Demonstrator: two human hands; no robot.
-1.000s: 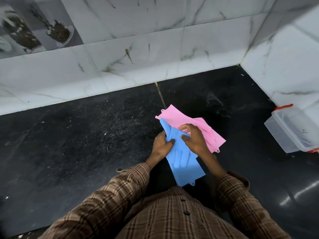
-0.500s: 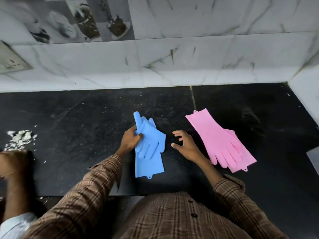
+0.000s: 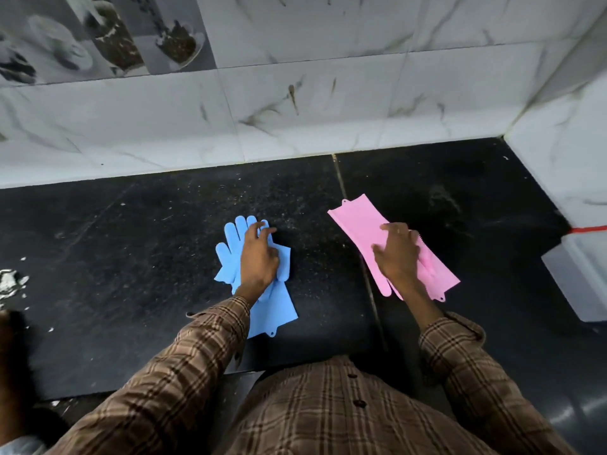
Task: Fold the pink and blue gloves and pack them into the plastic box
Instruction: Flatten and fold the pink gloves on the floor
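The blue gloves (image 3: 276, 310) lie on the black counter (image 3: 131, 274) left of centre, fingers pointing toward the wall. My left hand (image 3: 259, 257) rests flat on top of them, fingers spread over the glove fingers. The pink gloves (image 3: 358, 221) lie stacked and slanted to the right of the counter seam. My right hand (image 3: 399, 254) presses down on their middle, fingers apart. The plastic box (image 3: 578, 277), translucent with a red clip, shows partly at the right edge, apart from both hands.
A marble tiled wall (image 3: 295, 126) runs along the back and turns into a corner at the right. White crumbs (image 3: 10, 284) lie at the counter's left edge. Another person's arm (image 3: 13, 372) shows at the lower left.
The blue gloves were slid off the pink ones to the left. My left hand now lies flat on the blue pair and my right hand has moved onto the pink pair.
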